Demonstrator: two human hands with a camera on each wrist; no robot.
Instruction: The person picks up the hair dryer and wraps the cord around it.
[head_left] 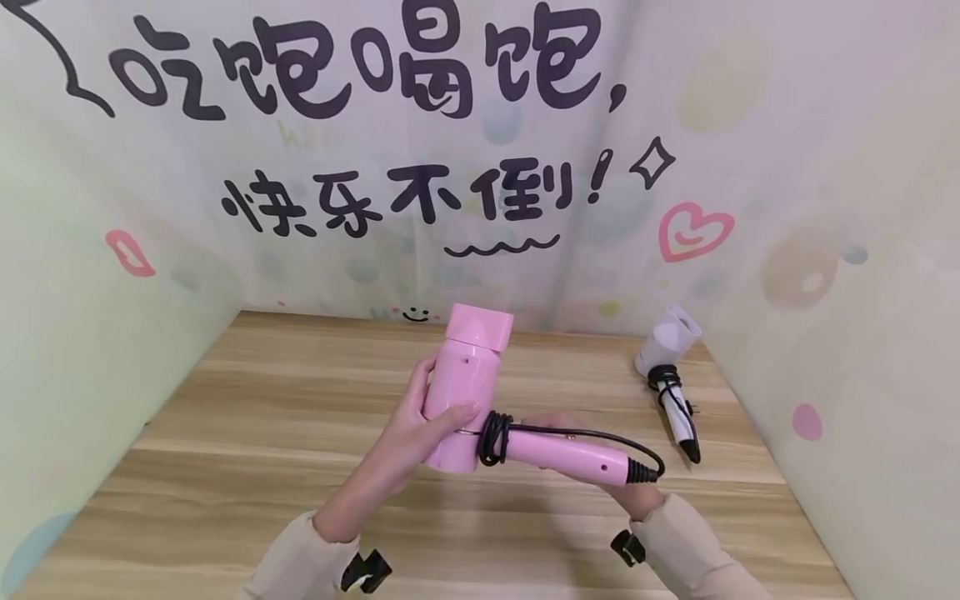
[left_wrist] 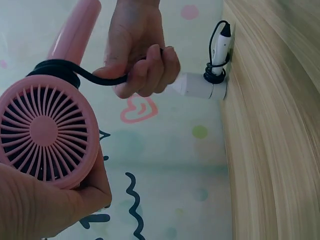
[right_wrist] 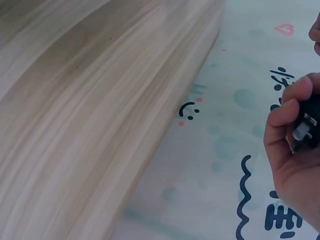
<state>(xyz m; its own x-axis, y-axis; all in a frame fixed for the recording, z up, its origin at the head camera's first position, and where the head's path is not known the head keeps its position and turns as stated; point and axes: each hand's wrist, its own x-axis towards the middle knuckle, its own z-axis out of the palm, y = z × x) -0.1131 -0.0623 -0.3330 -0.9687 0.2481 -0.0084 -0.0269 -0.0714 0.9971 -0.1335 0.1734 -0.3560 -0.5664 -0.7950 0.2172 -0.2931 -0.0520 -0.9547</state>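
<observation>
A pink hair dryer (head_left: 463,379) is held up above the table, its nozzle pointing away. My left hand (head_left: 420,421) grips its barrel, with the thumb across the near side. Black cord (head_left: 492,437) is wound round the top of the handle, and a length runs along it to the handle's end. Partly hidden behind the handle in the head view, my right hand (left_wrist: 142,60) has its fingers curled round the cord in the left wrist view. In the right wrist view, a black plug (right_wrist: 309,125) with metal prongs lies in that hand's fingers.
A white hair dryer (head_left: 667,343) with its black cord wrapped round it lies at the table's back right. The wooden table (head_left: 285,400) meets a printed backdrop (head_left: 360,275) behind and at both sides.
</observation>
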